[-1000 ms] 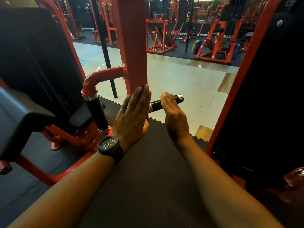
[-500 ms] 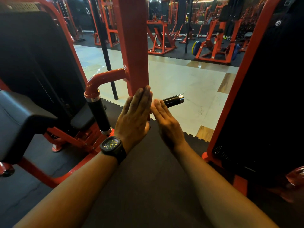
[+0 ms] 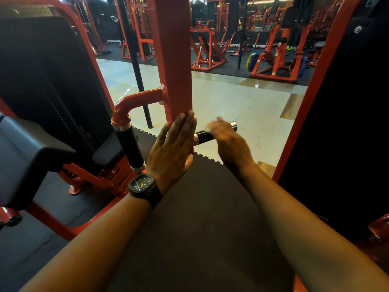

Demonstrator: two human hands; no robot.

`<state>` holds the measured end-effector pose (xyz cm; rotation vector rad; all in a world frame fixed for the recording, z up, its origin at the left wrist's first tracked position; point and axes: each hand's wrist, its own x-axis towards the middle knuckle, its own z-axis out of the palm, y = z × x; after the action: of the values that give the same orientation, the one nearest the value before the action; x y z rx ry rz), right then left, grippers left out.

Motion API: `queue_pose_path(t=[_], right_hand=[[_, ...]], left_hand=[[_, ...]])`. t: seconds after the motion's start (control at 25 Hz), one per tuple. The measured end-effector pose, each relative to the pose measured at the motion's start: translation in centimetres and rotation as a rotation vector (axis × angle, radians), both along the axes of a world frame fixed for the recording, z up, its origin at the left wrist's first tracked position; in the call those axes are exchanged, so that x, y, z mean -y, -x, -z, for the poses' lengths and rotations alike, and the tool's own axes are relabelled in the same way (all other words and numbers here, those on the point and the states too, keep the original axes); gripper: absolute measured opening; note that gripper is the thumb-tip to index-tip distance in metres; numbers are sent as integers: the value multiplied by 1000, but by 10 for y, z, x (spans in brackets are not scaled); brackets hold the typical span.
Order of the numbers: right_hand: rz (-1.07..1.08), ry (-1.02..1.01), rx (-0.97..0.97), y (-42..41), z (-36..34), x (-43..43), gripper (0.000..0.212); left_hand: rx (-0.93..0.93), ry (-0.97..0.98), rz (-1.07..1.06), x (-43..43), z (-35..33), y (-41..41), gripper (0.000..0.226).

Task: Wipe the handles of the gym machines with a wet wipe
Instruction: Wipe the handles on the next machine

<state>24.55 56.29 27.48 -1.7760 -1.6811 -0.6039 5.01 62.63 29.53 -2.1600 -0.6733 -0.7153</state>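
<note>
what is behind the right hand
A black horizontal handle runs behind the right hand; its chrome end cap shows beyond it. The handle's middle is covered by the blurred hand.

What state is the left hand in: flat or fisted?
Flat: the left hand holds its fingers straight and together, at the red post.

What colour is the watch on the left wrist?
The watch is black with yellow markings on its dial, clearest in the head view.

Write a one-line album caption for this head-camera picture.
Left hand flat against a red machine upright, blurred right hand over its short black handle.
</note>
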Motion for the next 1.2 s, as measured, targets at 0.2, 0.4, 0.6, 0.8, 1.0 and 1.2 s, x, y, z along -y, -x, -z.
queue_pose_path(t=[0.2,0.4,0.6,0.8,1.0,1.2], right_hand=[[62,-5,-35,0,4,-3,40],[299,-128,-562,17,13,-6,53],[218,-388,-1564,91,-18,-20,43],[198,-412,-1767,97,-36,-25,39],[234,-403,-1711,95,-31,-32,35],[137,-438,-1854,98,-27,-26,25]], left_hand=[[24,-8,-5,-1,3,-3,101],[51,10,30,-1,4,-6,103],[65,43,45,-2,6,-8,104],[48,75,48,-5,4,-5,100],[34,91,60,-6,4,-2,102],[69,88,69,-6,3,-5,102]])
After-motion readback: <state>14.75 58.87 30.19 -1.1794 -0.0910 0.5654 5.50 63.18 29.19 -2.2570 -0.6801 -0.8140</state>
